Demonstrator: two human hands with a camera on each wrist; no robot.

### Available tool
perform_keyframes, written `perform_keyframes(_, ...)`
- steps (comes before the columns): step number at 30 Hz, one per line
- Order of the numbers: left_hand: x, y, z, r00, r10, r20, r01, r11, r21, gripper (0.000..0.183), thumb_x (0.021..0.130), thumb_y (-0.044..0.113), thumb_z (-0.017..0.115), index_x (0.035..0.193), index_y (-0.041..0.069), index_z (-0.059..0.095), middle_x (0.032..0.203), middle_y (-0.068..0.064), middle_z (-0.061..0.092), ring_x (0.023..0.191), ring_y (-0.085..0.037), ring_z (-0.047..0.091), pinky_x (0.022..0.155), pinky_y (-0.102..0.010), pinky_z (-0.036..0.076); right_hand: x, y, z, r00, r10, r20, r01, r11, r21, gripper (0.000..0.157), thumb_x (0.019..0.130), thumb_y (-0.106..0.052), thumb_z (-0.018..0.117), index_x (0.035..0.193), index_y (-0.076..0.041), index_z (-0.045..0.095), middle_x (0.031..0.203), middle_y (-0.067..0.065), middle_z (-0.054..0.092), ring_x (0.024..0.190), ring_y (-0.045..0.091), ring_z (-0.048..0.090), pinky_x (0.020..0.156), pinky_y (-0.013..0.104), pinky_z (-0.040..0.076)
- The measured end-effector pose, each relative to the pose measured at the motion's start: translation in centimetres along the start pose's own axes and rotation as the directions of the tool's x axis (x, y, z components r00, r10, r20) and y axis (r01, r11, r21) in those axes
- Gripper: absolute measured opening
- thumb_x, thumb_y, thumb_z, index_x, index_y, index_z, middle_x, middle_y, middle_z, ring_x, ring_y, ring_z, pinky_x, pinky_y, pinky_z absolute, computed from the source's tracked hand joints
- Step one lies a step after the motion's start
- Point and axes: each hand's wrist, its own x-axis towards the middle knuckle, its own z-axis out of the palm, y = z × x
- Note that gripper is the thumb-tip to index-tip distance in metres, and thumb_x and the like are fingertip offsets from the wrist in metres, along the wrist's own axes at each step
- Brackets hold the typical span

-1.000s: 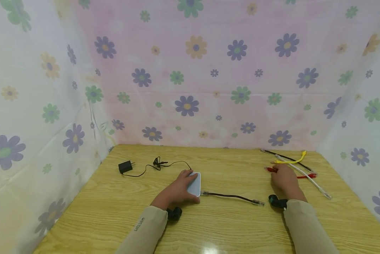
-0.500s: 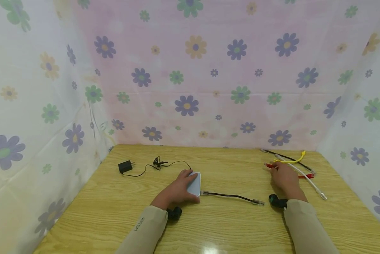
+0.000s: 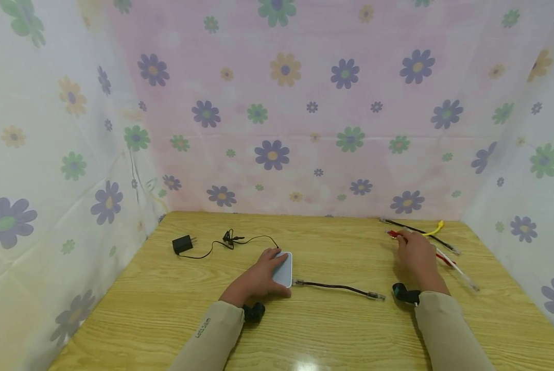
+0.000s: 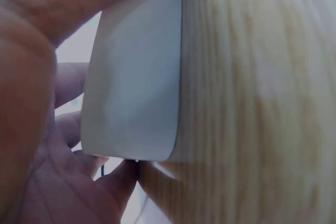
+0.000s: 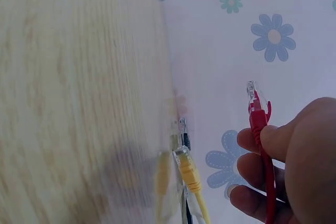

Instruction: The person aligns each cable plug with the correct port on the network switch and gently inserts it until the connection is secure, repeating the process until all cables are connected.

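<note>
My left hand [image 3: 258, 275] grips a small flat white box [image 3: 283, 270] on the table, thumb at its near side and fingers at its far side. In the left wrist view the box's smooth top [image 4: 134, 87] shows close up. A short black network cable [image 3: 334, 286] runs right from the box, one clear plug at the box's side. At the right, my right hand [image 3: 416, 257] pinches a red network cable [image 5: 268, 177] between thumb and fingers, just behind its clear plug [image 5: 252, 93]. The plug points away from the hand, raised above the table.
Beside the right hand lie a yellow network cable [image 3: 433, 232], a black one [image 3: 404, 225] and a white one [image 3: 457, 270]. A black power adapter [image 3: 182, 243] sits at the left, its thin cord [image 3: 217, 242] reaching the box. Flowered cloth [image 3: 305, 123] walls the table's back and sides.
My right hand has lifted the red cable's plug end up and slightly away, shifting the white and yellow cables a little. The left hand and white box have stayed put.
</note>
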Motion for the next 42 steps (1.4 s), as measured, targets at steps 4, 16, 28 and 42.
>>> perform_keyframes(4,0.0,0.0,0.0,1.0,0.006,-0.002,-0.006,1.0,-0.007,0.096,0.076,0.045,0.081,0.154,0.019,0.03,0.162,-0.01,0.016,0.15,-0.036,0.009,0.098,-0.05,0.042,-0.1,-0.4,-0.2,1.0,-0.013,-0.001,0.013,1.0,0.017,0.04,0.105,-0.021,0.036,0.132,0.002,0.054,0.123,0.033,0.054,0.106,0.051,0.053,0.079,0.064,0.041)
perform_keyframes(16,-0.1,0.1,-0.1,1.0,0.007,0.001,-0.007,1.0,-0.023,0.095,0.077,0.044,0.081,0.154,0.019,0.031,0.162,-0.009,0.016,0.15,-0.036,0.009,0.096,-0.049,0.043,0.1,-0.3,-0.5,0.999,-0.031,-0.016,0.034,0.976,0.213,0.047,0.107,-0.028,0.032,0.13,0.005,0.055,0.123,0.03,0.058,0.095,0.042,0.058,0.076,0.05,0.044)
perform_keyframes(28,-0.2,0.2,-0.2,1.0,0.0,-0.002,0.0,0.999,-0.036,0.095,0.077,0.043,0.081,0.154,0.019,0.03,0.162,-0.01,0.015,0.149,-0.037,0.011,0.093,-0.049,0.044,-0.4,-1.8,-2.8,0.993,-0.057,0.102,0.031,0.972,0.233,0.054,0.107,-0.036,0.028,0.135,0.004,0.052,0.115,0.029,0.06,0.059,0.021,0.043,0.055,0.035,0.035)
perform_keyframes(42,-0.2,0.1,-0.1,1.0,0.0,0.0,0.0,1.0,-0.027,0.095,0.077,0.044,0.081,0.154,0.02,0.031,0.162,-0.009,0.016,0.15,-0.036,0.01,0.095,-0.05,0.043,-0.5,-2.9,-1.2,0.985,-0.165,0.056,0.144,0.952,0.27,0.039,0.103,-0.032,0.047,0.127,-0.005,0.06,0.105,0.019,0.065,0.071,0.02,0.051,0.058,0.032,0.039)
